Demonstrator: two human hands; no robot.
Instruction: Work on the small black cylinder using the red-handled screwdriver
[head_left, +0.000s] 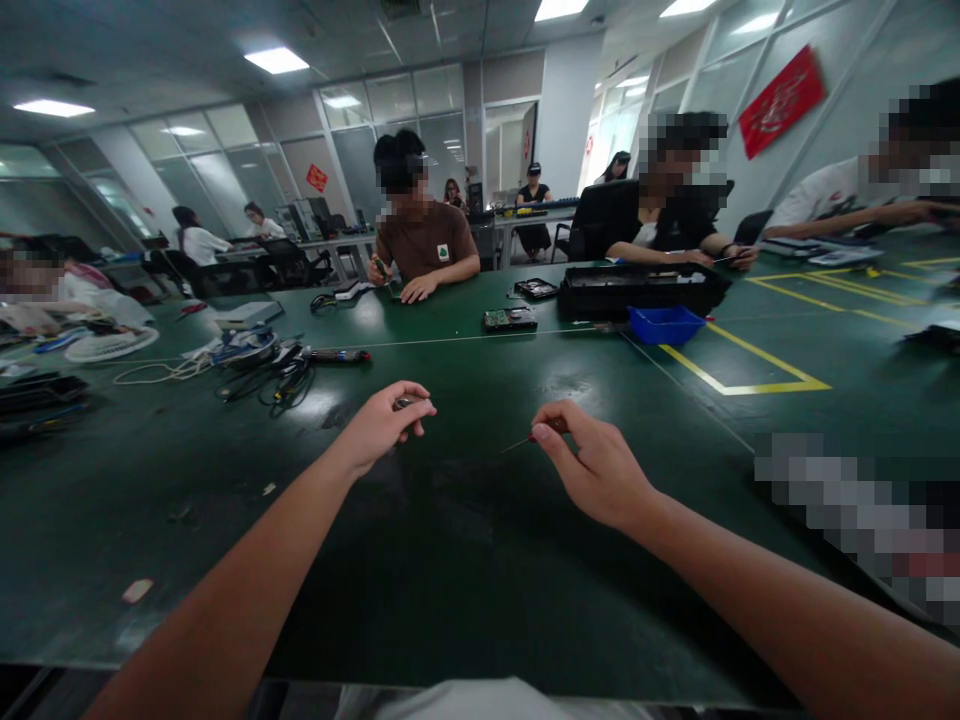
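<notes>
1. Centre-left of the frame, the left grip (394, 415) is curled around one small, dark, shiny object (405, 402), mostly hidden by fingers.
2. Right of centre, the right grip (592, 460) clasps one screwdriver (532, 437): thin straight shaft, reddish handle, tip pointing left above the smooth, glossy green desk (465, 560).
3. Beyond them, upper centre, lie two flat, rectangular hard drives (510, 319).
4. Upper right of centre, one blue plastic tray (664, 326) sits before one long black box (637, 292).
5. Tangled cables (281, 372) lie left of centre.
</notes>
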